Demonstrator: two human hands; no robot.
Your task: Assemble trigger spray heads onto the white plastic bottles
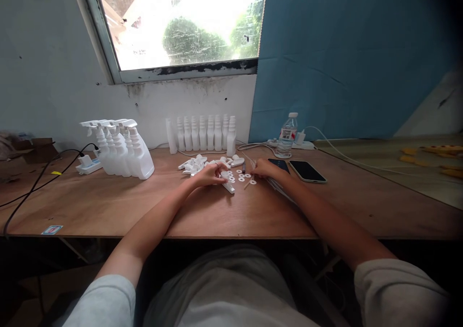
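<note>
Both our hands are busy on a crowded table [217, 221].
Well in from its front edge, our left hand [210, 174] pinches a white spray head [229, 187] and our right hand [264, 168] a thin tube [248, 184], white rings [241, 179] between them. Loose heads [197, 164] crowd behind our left; bare bottles [203, 136] line the back edge, sprayer-topped bottles [142, 160] stand toward the left end, a phone [307, 171] and water bottle [285, 143] beyond our right.

The one view looks from the person's head, forward and down — the clothed body [235, 293] fills the bottom centre, up close, and forearms [161, 216] run in from the lower corners. The left hand [209, 174] and right hand [265, 168] are farther off, mid-frame. The sweep is wide — table [126, 201] across the middle, window [202, 37] at upper left to centre, blue sheet [336, 57] at upper right.
</note>
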